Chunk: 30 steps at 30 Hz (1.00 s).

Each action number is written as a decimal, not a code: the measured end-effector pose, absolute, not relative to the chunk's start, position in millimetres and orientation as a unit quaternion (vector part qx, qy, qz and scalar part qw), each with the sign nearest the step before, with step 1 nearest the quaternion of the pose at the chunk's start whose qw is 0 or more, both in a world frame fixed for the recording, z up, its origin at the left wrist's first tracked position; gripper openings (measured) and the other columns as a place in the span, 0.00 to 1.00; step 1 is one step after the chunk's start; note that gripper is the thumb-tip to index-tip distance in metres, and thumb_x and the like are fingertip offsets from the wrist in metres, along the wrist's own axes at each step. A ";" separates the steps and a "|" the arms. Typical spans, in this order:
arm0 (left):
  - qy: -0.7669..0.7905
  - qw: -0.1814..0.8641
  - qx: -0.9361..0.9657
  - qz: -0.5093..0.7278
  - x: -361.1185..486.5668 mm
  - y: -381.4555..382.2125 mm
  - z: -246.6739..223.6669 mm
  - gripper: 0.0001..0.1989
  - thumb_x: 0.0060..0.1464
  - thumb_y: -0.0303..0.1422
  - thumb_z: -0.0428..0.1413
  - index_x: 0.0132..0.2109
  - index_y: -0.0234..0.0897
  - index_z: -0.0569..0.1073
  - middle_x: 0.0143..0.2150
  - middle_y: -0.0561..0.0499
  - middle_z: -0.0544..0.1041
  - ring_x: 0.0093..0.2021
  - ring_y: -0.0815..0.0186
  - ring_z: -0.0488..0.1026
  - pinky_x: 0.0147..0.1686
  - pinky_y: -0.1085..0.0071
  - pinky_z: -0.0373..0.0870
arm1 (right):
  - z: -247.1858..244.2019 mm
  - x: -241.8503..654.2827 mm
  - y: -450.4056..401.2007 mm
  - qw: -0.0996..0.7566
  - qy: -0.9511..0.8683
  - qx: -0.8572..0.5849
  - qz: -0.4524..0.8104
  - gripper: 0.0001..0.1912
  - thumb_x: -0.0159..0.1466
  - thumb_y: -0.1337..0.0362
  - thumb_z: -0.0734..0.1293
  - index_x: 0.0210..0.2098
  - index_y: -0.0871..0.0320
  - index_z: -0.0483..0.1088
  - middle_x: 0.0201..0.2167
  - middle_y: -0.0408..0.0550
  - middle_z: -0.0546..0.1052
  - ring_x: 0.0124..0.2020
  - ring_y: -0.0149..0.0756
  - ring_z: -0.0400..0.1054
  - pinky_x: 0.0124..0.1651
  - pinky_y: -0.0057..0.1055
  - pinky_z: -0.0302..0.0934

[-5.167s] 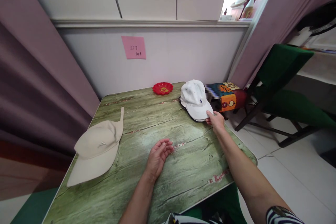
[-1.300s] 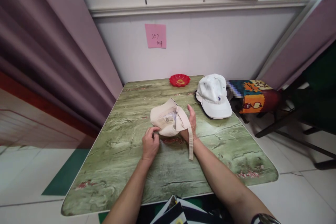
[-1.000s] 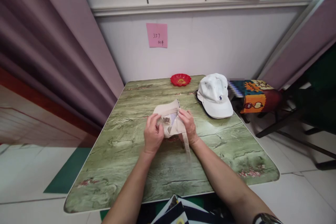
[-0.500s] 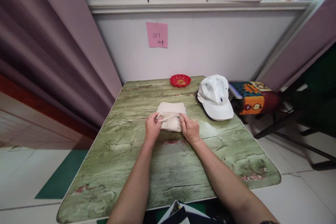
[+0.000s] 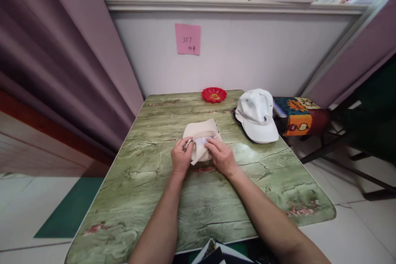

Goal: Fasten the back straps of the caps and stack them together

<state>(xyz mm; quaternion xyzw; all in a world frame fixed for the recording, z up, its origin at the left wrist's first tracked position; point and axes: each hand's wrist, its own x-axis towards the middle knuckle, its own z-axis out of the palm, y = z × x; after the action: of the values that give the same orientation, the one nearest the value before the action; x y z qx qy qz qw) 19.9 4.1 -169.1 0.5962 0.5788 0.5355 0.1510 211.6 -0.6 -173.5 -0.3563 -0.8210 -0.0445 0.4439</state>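
Much of the beige cap (image 5: 201,128) was covered by the hands, with its sides behind the fingers and its lining only partly in sight; the right hand's (image 5: 223,159) thumb was hard to make out, and a dark layer (image 5: 236,117) under the white cap (image 5: 255,112) showed only as an edge; a blurred patch of pixels masked part of the area beside the patterned cover (image 5: 297,117).

The beige cloth looked soft and creased, with a curved brim and a loose strap folded over the opening; the dish (image 5: 214,95) was red, glossy and scalloped, the note (image 5: 188,39) flat and pink, the table (image 5: 145,206) green with a printed wood grain.

The beige cap lay between the hands, opening toward the person, brim pointing away beyond the fingers; the left hand (image 5: 182,155) was closed on the left edge of its opening; the right hand's fingers touched the right side, though whether they were closed on it could not be told.
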 end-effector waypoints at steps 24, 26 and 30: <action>0.439 0.518 0.461 0.571 23.8 -0.9 -158.2 0.15 0.50 0.37 0.62 0.45 0.38 0.72 0.22 0.61 0.64 0.18 0.75 0.57 0.18 0.77 0.52 | -159.3 178.2 23.6 0.503 -0.541 -0.431 0.518 0.12 0.61 0.54 0.65 0.29 0.56 0.68 0.21 0.39 0.69 0.19 0.28 0.55 0.23 0.26 0.52; 0.442 0.517 0.449 0.579 27.5 -0.8 -156.6 0.15 0.49 0.37 0.62 0.42 0.39 0.69 0.23 0.61 0.66 0.18 0.75 0.58 0.18 0.78 0.53 | -177.3 176.3 22.3 0.513 -0.553 -0.439 0.487 0.13 0.62 0.53 0.65 0.28 0.55 0.68 0.22 0.40 0.69 0.21 0.30 0.58 0.26 0.27 0.54; 0.461 0.491 0.450 0.586 34.7 0.3 -157.5 0.13 0.49 0.37 0.62 0.39 0.39 0.67 0.26 0.60 0.69 0.18 0.76 0.58 0.19 0.78 0.54 | -182.6 178.8 18.7 0.519 -0.527 -0.410 0.534 0.16 0.61 0.48 0.66 0.30 0.55 0.68 0.22 0.39 0.69 0.20 0.29 0.55 0.25 0.27 0.51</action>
<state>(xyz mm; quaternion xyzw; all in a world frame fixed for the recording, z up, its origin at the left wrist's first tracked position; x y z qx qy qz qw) 34.7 0.3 -157.5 0.4504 0.4614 0.5858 0.4910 178.8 18.7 -182.6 -0.4104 -0.5270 0.5338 0.5185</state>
